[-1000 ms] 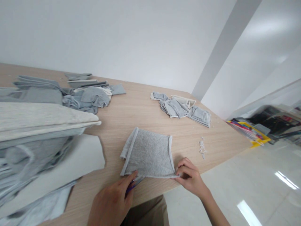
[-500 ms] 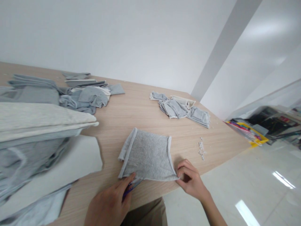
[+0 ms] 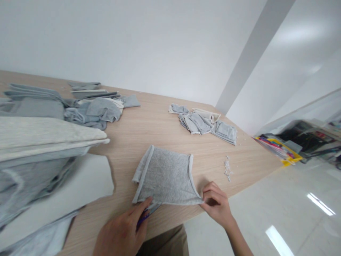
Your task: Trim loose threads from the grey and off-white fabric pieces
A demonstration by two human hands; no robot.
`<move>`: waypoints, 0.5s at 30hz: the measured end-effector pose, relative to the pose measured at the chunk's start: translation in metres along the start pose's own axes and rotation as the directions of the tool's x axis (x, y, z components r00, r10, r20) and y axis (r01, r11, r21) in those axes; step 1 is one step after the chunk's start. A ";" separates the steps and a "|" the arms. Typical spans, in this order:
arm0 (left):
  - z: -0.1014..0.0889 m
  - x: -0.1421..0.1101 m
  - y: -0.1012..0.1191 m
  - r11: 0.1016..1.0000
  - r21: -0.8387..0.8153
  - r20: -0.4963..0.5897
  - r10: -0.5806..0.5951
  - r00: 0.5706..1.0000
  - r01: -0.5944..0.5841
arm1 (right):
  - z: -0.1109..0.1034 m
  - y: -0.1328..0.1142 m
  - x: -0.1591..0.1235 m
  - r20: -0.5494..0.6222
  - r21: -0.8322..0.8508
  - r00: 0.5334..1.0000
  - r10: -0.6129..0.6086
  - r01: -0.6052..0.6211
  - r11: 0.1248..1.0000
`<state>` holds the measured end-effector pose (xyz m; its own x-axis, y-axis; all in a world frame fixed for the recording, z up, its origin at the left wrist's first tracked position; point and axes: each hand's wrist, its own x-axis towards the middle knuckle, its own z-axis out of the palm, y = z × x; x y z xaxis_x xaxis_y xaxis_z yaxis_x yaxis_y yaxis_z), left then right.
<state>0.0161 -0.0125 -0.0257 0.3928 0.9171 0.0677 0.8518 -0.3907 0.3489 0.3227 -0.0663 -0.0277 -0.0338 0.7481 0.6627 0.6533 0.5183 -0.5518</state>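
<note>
Cloth (image 3: 169, 176) corner drawn right, long axis unclear

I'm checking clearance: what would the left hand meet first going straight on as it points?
Probably the grey cloth: the left hand seems to touch its near edge, though depth is unclear.

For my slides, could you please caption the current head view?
Left hand, holding a purple tool, touches a grey cloth; right hand pinches its near right corner.
</note>
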 end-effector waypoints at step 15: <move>0.000 0.000 -0.003 1.000 -0.004 0.025 0.011 1.000 -0.011 | 0.001 0.000 0.000 -0.030 0.053 1.000 -0.007 0.008 0.999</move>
<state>0.0138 -0.0119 -0.0271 0.4105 0.9106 0.0481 0.8462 -0.4000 0.3520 0.3213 -0.0657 -0.0281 -0.0151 0.7318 0.6814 0.6118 0.5457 -0.5726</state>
